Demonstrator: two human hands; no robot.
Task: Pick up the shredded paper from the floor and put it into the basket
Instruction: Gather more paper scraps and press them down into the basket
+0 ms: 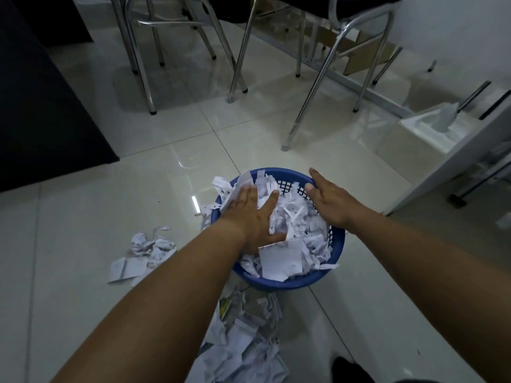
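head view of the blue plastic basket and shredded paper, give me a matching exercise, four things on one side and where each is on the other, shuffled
Things
1. left hand
2. right hand
3. round blue plastic basket
4. small clump of crumpled white paper

Places
A. on the pale tiled floor, left of the basket
B. flat on the heaped shredded paper
C. over the far right rim
D. between the two forearms, full to the brim

Pairs: 1-B, 2-C, 3-D, 4-A

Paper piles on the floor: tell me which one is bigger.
The pile nearest the camera, below the blue basket, is bigger. The other pile, left of the basket, is just a few crumpled scraps.
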